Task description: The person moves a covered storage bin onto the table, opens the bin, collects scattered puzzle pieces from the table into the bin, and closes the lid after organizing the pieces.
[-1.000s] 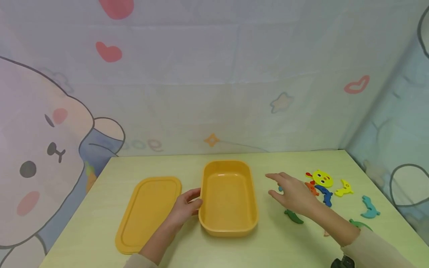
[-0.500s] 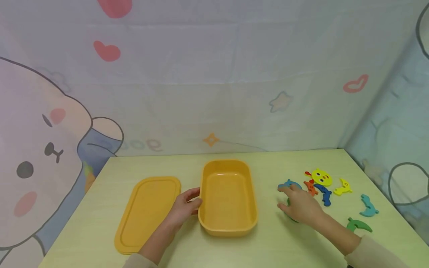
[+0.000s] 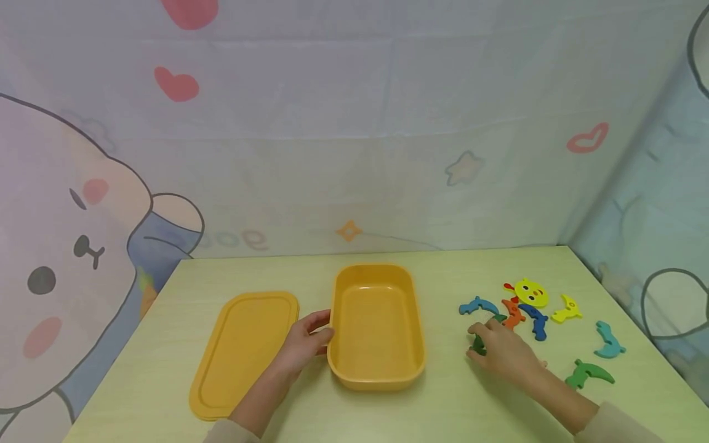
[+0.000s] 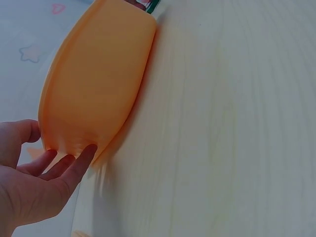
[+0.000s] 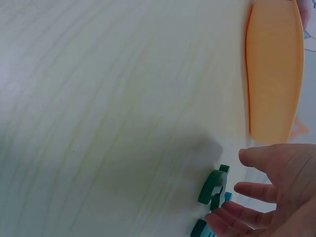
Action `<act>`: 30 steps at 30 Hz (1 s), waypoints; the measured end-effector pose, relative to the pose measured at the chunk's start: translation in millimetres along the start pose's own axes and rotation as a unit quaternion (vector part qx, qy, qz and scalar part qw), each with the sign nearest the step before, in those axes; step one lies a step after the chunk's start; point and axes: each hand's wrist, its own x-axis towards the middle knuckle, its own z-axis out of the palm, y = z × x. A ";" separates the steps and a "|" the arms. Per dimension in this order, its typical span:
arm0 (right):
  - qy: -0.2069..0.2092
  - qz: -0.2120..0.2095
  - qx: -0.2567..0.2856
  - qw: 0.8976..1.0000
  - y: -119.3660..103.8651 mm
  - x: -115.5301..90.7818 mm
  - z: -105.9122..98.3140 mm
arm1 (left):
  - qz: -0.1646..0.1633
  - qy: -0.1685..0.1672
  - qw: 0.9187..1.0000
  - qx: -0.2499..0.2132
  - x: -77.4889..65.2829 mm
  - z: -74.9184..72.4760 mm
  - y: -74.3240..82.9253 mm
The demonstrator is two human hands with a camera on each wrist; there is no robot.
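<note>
My left hand (image 3: 304,338) rests against the left side of a deep yellow plastic box (image 3: 376,384). In the left wrist view its thumb meets the rim and the fingertips touch the outer wall. My right hand (image 3: 504,351) hovers low over the toy pieces right of the box, thumb and fingers apart. A dark green crescent-shaped piece (image 5: 212,187) lies right by its fingertips in the right wrist view, partly hidden by the hand in the head view. Beside it are a blue piece (image 3: 479,305) and an orange piece (image 3: 512,314).
Left of the box lies a flat yellow lid (image 3: 246,354). Further right are a yellow smiling-face piece (image 3: 532,293), a dark blue piece (image 3: 535,321), a yellow piece (image 3: 567,309), a turquoise piece (image 3: 610,341) and a green piece (image 3: 589,373). A printed cloth (image 3: 388,123) hangs behind the table.
My right hand has moved right and down to the dark green piece, its fingers bending more. The blue piece has come into full view. The left hand and the box have stayed put.
</note>
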 end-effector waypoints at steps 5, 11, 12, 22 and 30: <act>0.004 0.013 0.001 1.000 1.4 -2.0 1.7 | 0.001 0.002 1.000 -0.003 0.2 -1.0 0.1; -0.013 0.019 0.007 1.000 3.7 -0.6 6.6 | 0.004 -0.001 1.000 -0.005 -0.4 -0.9 -0.9; -0.013 0.018 0.007 1.000 3.9 -0.7 7.6 | 0.005 -0.002 1.000 -0.005 -0.1 -0.9 -1.4; 0.017 -0.013 0.004 1.000 4.7 -3.2 11.0 | 0.002 -0.004 1.000 -0.001 2.4 -1.5 -4.3; 0.011 -0.019 -0.004 1.000 7.8 1.0 16.5 | -0.001 -0.003 1.000 0.000 1.8 -1.7 -3.2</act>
